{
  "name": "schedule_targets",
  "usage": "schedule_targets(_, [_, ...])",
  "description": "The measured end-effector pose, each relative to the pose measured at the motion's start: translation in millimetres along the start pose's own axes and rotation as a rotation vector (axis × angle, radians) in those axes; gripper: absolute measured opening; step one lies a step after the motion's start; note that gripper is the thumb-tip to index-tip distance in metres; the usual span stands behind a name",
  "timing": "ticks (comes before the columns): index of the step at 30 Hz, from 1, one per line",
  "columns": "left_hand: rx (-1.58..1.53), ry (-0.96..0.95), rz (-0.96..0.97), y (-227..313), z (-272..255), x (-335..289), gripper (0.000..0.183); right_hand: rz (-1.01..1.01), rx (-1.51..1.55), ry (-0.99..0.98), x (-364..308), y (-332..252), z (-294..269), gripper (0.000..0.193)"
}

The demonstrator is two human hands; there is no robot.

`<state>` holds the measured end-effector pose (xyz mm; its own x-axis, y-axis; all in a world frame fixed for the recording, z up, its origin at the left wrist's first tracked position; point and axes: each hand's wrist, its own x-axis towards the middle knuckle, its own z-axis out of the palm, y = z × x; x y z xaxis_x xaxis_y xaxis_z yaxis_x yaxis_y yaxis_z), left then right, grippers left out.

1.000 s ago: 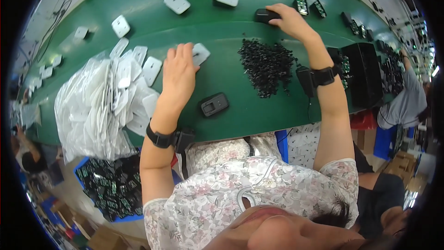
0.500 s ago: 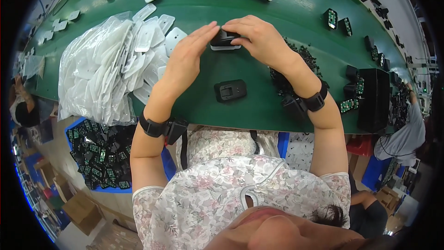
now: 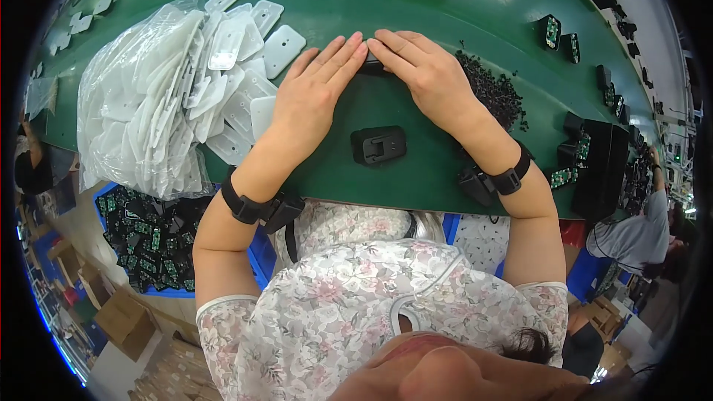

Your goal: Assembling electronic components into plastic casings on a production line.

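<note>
On my feed, left hand point(image 3: 316, 93) and right hand point(image 3: 427, 74) lean in over a dark case point(image 3: 372, 67), mid-table, mostly covered; fingers straight, tips nearly meeting. I can't tell if either hand grips it. Second black case point(image 3: 379, 146) sits nearer me on the green table point(image 3: 334, 174), well apart from both hands. White plates point(image 3: 231, 41) pile up left, partly bagged; small black bits point(image 3: 494, 93) heap right, just beside right hand.
</note>
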<state>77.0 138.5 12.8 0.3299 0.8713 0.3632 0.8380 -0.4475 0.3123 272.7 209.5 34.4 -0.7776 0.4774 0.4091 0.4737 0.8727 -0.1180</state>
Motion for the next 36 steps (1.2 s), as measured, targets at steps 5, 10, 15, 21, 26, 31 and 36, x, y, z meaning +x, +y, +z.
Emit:
schedule_targets(5, [0.088, -0.003, 0.030, 0, 5, -1, 0.052, -0.043, -0.080, 0.052, 1, -2, 3, 0.038])
schedule_targets(10, [0.083, 0.038, 0.035, 0, 6, 3, 0.051, 0.060, 0.185, -0.026, 5, 13, 0, 0.038])
schedule_targets(15, [0.259, 0.142, 0.019, 8, 17, 16, 0.051, 0.564, 0.982, -0.176, 18, 36, -5, 0.037])
schedule_targets(21, [-0.873, 0.116, -0.500, 22, 5, 34, 0.038, 0.718, 1.425, 0.155, 4, 6, -13, 0.048])
schedule_targets(26, [-1.248, 0.102, -0.555, 30, 0, 46, 0.036, 0.739, 1.366, 0.332, 2, 5, -31, 0.046])
schedule_targets(31, [0.255, 0.243, -0.173, -20, -19, 36, 0.045, 0.655, 0.912, 0.310, -5, 69, -63, 0.046])
schedule_targets(36, [0.497, 0.003, -0.305, -31, -29, 17, 0.047, 0.754, 0.599, 0.172, -33, 170, -49, 0.039])
